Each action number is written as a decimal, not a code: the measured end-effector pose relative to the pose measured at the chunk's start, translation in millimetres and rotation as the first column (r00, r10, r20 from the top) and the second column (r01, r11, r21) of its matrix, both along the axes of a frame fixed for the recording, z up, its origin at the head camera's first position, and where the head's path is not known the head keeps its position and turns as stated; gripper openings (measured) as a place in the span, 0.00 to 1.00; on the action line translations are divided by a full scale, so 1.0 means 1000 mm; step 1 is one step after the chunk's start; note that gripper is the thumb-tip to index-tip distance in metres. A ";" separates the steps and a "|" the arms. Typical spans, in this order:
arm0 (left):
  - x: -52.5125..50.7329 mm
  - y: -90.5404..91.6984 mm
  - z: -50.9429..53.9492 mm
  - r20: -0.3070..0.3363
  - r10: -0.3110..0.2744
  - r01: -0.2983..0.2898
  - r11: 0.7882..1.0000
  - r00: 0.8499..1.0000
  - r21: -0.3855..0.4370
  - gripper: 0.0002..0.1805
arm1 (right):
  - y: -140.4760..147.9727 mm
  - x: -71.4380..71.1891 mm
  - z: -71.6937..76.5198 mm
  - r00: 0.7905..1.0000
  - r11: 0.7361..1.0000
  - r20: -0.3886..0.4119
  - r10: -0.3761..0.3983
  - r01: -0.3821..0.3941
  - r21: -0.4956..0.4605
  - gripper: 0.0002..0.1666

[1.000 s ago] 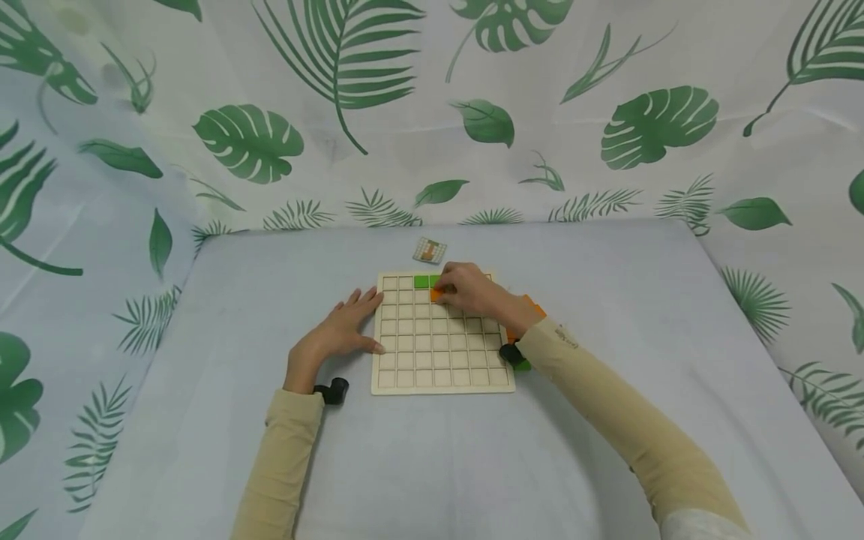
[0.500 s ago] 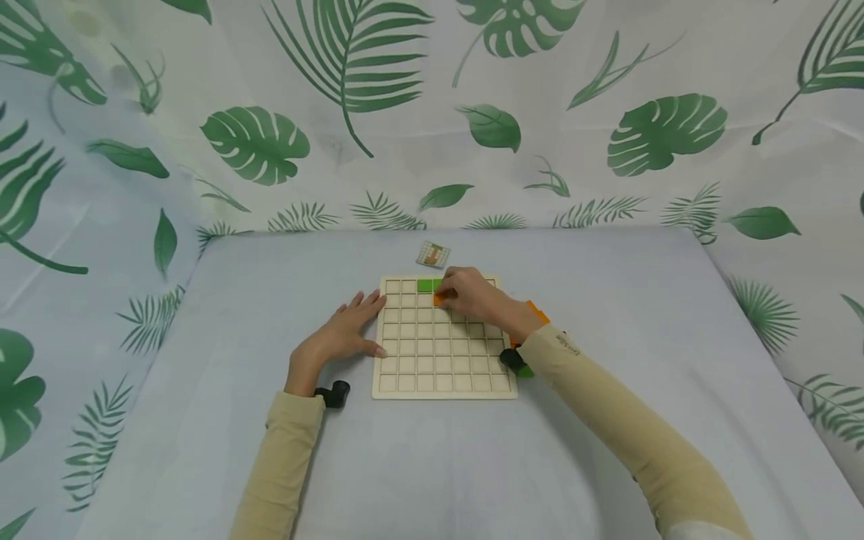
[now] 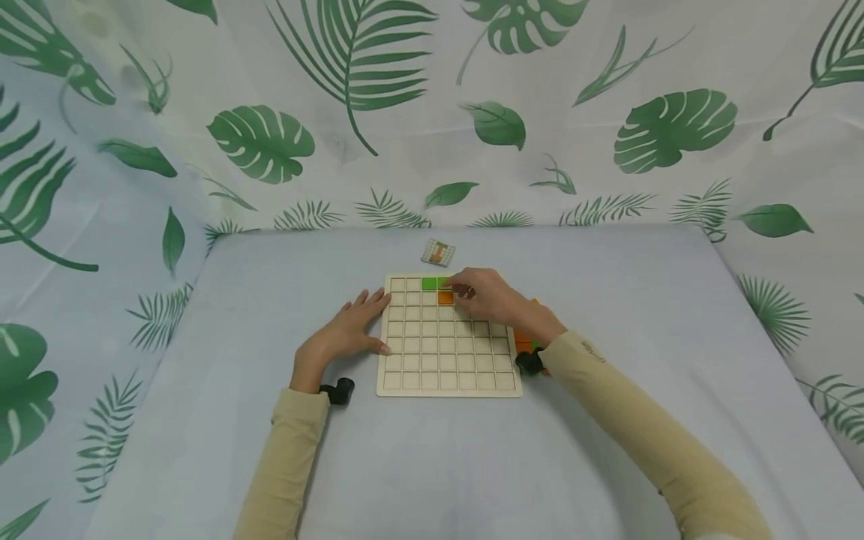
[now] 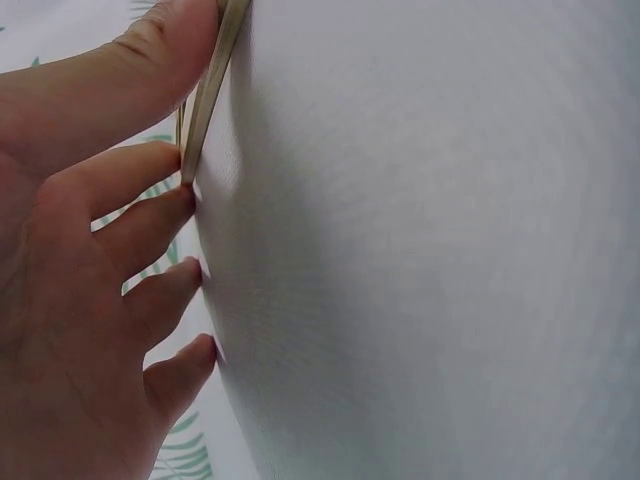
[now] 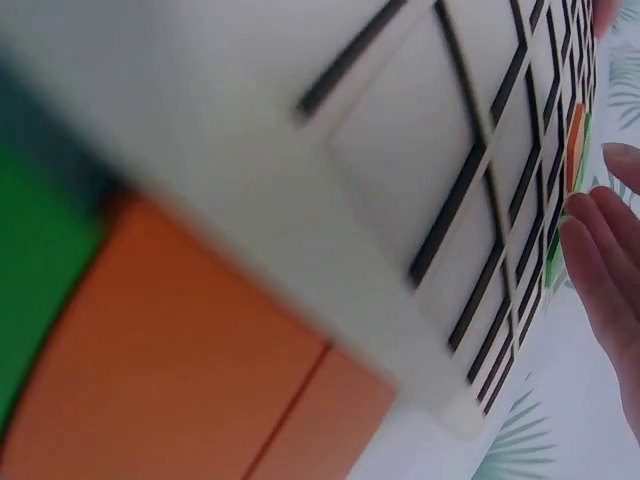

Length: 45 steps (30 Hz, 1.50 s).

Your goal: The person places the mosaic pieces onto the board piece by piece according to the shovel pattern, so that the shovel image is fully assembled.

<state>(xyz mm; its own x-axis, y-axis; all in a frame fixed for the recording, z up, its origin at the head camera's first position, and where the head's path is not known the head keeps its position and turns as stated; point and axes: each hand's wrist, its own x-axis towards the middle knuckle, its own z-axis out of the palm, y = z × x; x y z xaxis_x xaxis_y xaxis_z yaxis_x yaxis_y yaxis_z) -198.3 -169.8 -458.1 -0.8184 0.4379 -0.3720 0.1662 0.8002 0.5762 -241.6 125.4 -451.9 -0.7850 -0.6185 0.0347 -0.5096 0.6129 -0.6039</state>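
At the bench's (image 3: 439, 457) gridded board (image 3: 445, 383), parted right fingers (image 3: 464, 278) have released an orange tile (image 3: 445, 298), left fingers (image 3: 375, 306) spread, card (image 3: 438, 253) beyond.

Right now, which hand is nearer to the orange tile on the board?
Right: the right hand is beside the orange tile; the left hand is at the left edge of the board.

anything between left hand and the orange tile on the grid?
Only bare squares of the grid board between left hand and orange tile; head view.
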 end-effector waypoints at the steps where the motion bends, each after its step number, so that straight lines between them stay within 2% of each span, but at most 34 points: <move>1: 0.000 0.000 0.000 0.001 -0.001 0.001 1.000 1.000 -0.003 0.57 | 0.003 0.000 -0.001 1.000 1.000 -0.001 0.000 0.000 -0.002 0.19; 7: 0.000 0.001 -0.002 0.005 -0.009 0.009 1.000 1.000 -0.019 0.57 | 0.020 0.006 -0.004 0.999 0.998 0.008 -0.046 0.045 0.036 0.17; 12: 0.001 0.001 0.001 0.009 -0.002 0.002 1.000 1.000 0.008 0.57 | 0.038 0.015 0.000 0.994 0.993 0.039 -0.103 0.101 0.057 0.15; 23: 0.003 0.000 -0.003 0.006 -0.008 0.008 1.000 1.000 0.000 0.57 | 0.081 0.034 -0.003 0.988 0.984 0.045 -0.149 0.143 0.104 0.14; 27: 0.004 0.000 0.000 -0.009 -0.017 0.017 1.000 1.000 0.001 0.57 | 0.091 0.039 -0.005 0.988 0.982 0.060 -0.145 0.136 0.131 0.14; 33: 0.003 -0.001 0.003 -0.029 -0.022 0.023 1.000 0.999 0.012 0.56 | 0.103 0.044 -0.007 0.991 0.986 0.050 -0.121 0.114 0.121 0.12; 40: 0.001 0.002 0.004 -0.014 -0.030 0.030 1.000 0.999 0.007 0.56 | 0.114 0.054 -0.005 0.989 0.984 0.059 -0.133 0.125 0.129 0.10; 45: 0.001 0.003 0.004 0.002 -0.009 0.009 1.000 1.000 -0.013 0.56 | 0.116 0.056 -0.003 0.994 0.988 0.017 -0.104 0.101 0.120 0.10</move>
